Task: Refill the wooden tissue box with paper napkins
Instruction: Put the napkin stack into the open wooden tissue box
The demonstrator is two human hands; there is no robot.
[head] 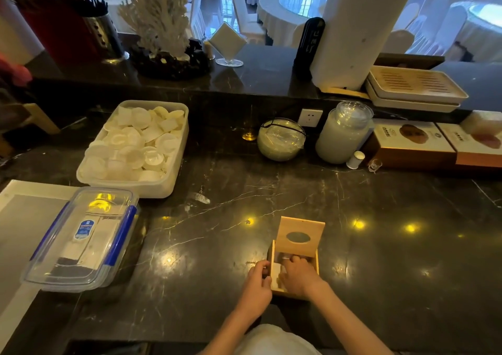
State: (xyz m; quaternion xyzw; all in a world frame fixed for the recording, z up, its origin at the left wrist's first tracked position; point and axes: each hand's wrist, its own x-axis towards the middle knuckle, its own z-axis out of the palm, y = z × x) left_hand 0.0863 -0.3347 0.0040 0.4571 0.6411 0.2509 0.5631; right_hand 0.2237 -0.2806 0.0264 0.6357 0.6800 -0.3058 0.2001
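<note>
left hand (pixel 258 282) curled; right hand (pixel 297 276) beside it, fingers seemingly bent.

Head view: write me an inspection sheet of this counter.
Surface: dark marble counter, lamp reflections.
Job's things: wooden tissue box, lid raised; white napkin visible inside.
Clutter: tub of white plastic pieces, clear lidded container, round jar, tall jar, cartons.
Hands: left hand grips the box's left wall; right hand reaches inside, grasp unclear.
Cables: nothing seen.
Surroundings: banquet tables with white cloths beyond.
</note>
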